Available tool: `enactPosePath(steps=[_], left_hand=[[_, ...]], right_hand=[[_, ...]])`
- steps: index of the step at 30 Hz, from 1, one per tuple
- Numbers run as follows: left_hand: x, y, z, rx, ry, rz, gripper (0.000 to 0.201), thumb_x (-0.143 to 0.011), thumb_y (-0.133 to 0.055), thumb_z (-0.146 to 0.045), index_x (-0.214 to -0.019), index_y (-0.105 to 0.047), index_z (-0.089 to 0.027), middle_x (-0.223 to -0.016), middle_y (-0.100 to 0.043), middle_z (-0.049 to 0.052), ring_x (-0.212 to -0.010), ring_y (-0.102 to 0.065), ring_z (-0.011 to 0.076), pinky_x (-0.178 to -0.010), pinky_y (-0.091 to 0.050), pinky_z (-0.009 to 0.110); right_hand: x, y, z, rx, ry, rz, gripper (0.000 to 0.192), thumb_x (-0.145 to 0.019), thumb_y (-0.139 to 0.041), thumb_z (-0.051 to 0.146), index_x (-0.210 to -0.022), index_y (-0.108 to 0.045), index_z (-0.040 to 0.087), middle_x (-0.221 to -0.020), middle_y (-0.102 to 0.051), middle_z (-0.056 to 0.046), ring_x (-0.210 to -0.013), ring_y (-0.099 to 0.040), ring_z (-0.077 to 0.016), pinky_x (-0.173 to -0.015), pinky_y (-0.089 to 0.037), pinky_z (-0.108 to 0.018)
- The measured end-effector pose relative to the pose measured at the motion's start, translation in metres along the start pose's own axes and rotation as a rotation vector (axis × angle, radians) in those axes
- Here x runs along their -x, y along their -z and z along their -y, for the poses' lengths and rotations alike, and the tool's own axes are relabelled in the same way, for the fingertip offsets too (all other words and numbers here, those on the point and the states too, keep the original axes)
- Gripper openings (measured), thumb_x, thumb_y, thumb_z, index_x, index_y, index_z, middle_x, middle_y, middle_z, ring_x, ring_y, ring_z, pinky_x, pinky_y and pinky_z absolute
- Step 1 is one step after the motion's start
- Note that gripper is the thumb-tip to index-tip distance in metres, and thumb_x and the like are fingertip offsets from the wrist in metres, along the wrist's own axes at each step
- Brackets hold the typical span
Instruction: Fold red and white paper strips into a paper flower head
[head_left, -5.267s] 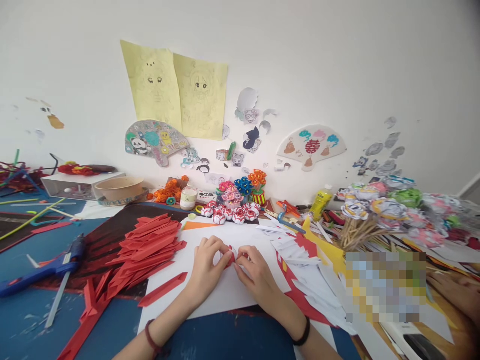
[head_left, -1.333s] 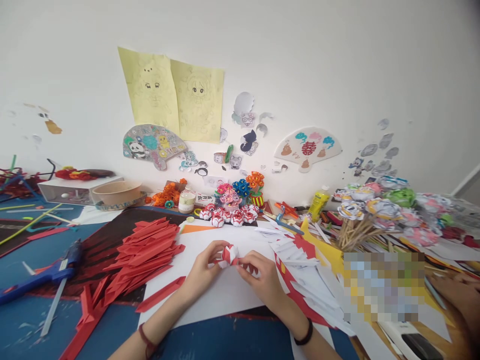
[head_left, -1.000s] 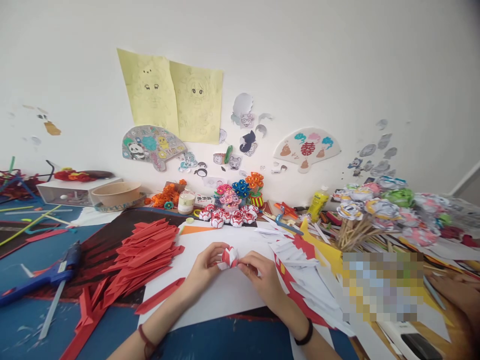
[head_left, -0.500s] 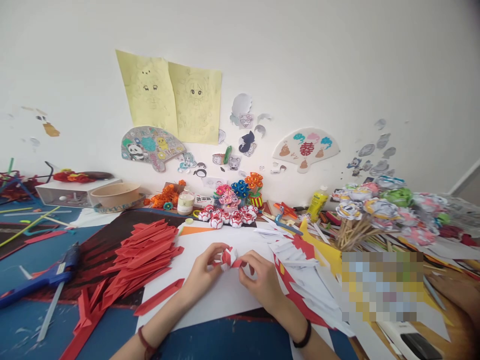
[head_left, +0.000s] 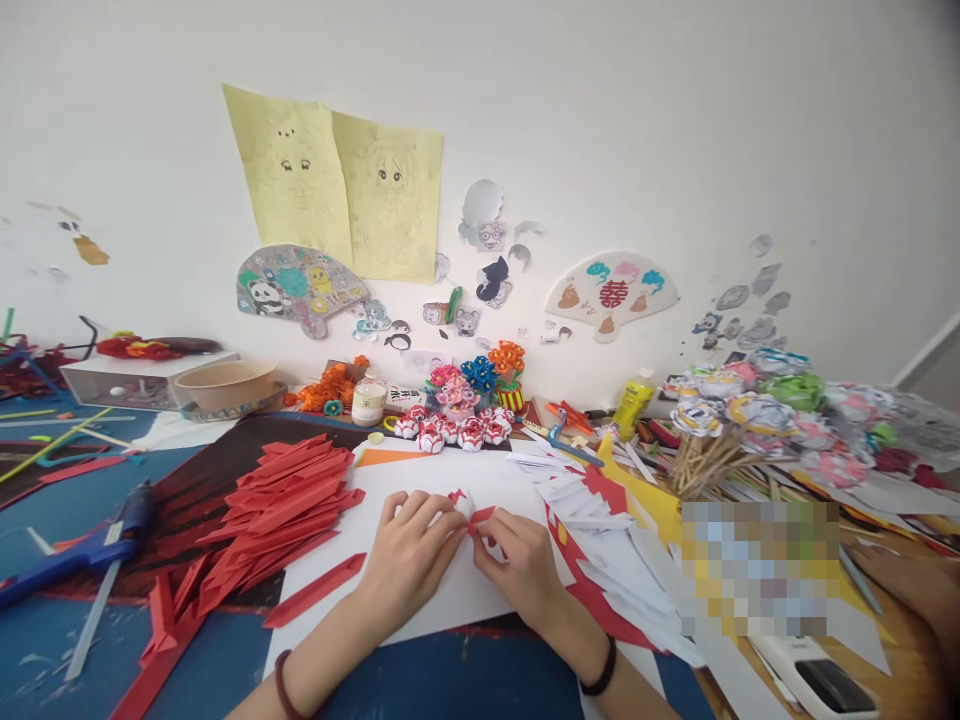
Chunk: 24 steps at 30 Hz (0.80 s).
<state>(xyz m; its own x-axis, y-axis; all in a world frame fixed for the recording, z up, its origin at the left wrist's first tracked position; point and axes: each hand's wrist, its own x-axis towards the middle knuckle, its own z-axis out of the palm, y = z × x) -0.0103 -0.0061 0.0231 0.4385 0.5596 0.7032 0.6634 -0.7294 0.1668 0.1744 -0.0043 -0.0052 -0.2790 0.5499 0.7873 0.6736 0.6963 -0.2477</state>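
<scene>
Red-white folded paper piece [head_left: 465, 507]; red strips [head_left: 289, 500]; blue table [head_left: 465, 685].

Two bare hands, the left hand [head_left: 412, 550] and the right hand [head_left: 517, 560], meet over one small folded red-and-white paper piece [head_left: 466, 508] on one white paper sheet [head_left: 450, 600]. One blue hot-glue gun [head_left: 82, 550] lies at left. Two yellow sheets with pencil drawings [head_left: 337, 190] hang on the wall, above two fan-shaped paper cut-outs [head_left: 296, 288] [head_left: 611, 293]. One tan bowl [head_left: 225, 383], one yellow glue bottle [head_left: 630, 405], and one heap of red folded paper strips [head_left: 292, 500], too many to count. One other person's hand [head_left: 904, 590] shows at right.
</scene>
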Motion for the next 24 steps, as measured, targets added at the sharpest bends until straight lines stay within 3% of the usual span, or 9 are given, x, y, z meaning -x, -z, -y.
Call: enactPosePath(steps=[8,13,20,24], left_hand=[[0.002,0.000,-0.001,-0.018,-0.003,0.059,0.015,-0.095,-0.050,-0.025,-0.100,-0.064,-0.023,-0.096,-0.067,0.003,-0.087,-0.053,0.0198,-0.084,-0.028,0.039],[0.002,-0.002,-0.003,-0.051,-0.052,0.041,0.017,-0.095,-0.048,-0.020,-0.102,-0.063,-0.023,-0.097,-0.068,0.003,-0.087,-0.054,0.0190,-0.084,-0.029,0.038],[0.008,-0.011,-0.009,-0.172,-0.018,0.000,0.016,-0.093,-0.047,-0.017,-0.097,-0.062,-0.020,-0.093,-0.068,0.004,-0.086,-0.055,0.0203,-0.085,-0.029,0.039],[0.010,-0.011,-0.004,-0.190,-0.067,-0.005,0.018,-0.095,-0.046,-0.018,-0.100,-0.063,-0.021,-0.097,-0.069,0.004,-0.089,-0.054,0.0203,-0.087,-0.028,0.039]], right_hand=[[0.002,-0.001,0.000,0.032,0.010,0.048,0.017,-0.087,-0.051,0.012,-0.074,-0.061,0.018,-0.065,-0.059,-0.001,-0.057,-0.055,-0.0128,-0.056,-0.039,-0.024],[0.004,-0.002,0.001,0.061,0.035,0.052,0.019,-0.089,-0.049,0.014,-0.074,-0.061,0.018,-0.063,-0.057,-0.001,-0.055,-0.053,-0.0131,-0.054,-0.038,-0.025],[0.008,-0.006,0.001,0.078,0.098,0.101,0.020,-0.092,-0.050,0.015,-0.079,-0.065,0.018,-0.067,-0.060,-0.003,-0.058,-0.054,-0.0144,-0.055,-0.039,-0.026],[0.006,-0.005,0.001,0.125,0.044,0.069,0.016,-0.090,-0.052,0.016,-0.085,-0.068,0.019,-0.072,-0.064,-0.004,-0.063,-0.058,-0.0159,-0.060,-0.040,-0.029]])
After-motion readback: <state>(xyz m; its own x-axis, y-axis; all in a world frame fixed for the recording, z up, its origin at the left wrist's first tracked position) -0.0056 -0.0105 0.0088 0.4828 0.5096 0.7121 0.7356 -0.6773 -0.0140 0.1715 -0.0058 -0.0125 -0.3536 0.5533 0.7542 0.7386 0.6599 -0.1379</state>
